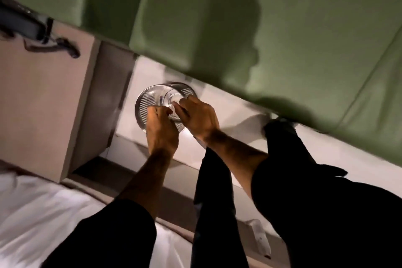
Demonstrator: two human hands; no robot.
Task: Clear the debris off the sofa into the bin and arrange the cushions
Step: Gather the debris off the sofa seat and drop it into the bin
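A round silver mesh bin [148, 98] stands on the pale floor just in front of the green sofa [282, 39]. Both of my hands hover over its opening, close together. My left hand [161, 130] is at the near rim with its fingers curled downward. My right hand [199, 115] reaches over the right side, fingertips bunched and pointing into the bin. The frame is blurred, so I cannot make out whether either hand holds anything. No cushions or debris show on the visible stretch of sofa seat, which carries my shadow.
A beige wooden cabinet [43, 104] stands left of the bin, with a dark bag and straps [28, 26] on top. White bedding [32, 213] fills the lower left. My dark trouser legs [293, 159] stand right of the bin. A small white object [260, 238] lies on the floor.
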